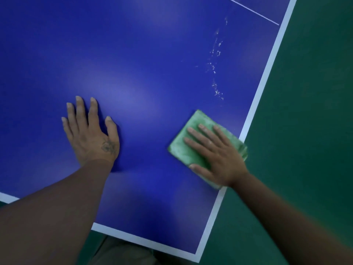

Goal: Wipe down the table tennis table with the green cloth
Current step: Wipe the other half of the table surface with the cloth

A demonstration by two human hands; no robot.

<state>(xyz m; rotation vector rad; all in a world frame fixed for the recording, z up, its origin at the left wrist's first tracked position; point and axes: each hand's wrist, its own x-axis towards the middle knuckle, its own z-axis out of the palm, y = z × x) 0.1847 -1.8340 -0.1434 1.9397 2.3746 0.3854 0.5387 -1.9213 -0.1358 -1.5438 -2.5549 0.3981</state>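
Note:
The blue table tennis table (145,54) with white border lines fills most of the head view. A folded green cloth (186,145) lies flat on it next to the right white edge line, near the table's front right corner. My right hand (215,152) presses on the cloth with straight, spread fingers. My left hand (91,131) rests flat on the bare blue surface to the left, fingers spread. A trail of white droplets or specks (215,67) runs across the surface beyond the cloth.
The table's right edge (267,73) runs diagonally, with dark green floor (309,111) beyond it. The near edge (145,240) crosses the bottom of the view. A thin white line (254,10) marks the surface at top right.

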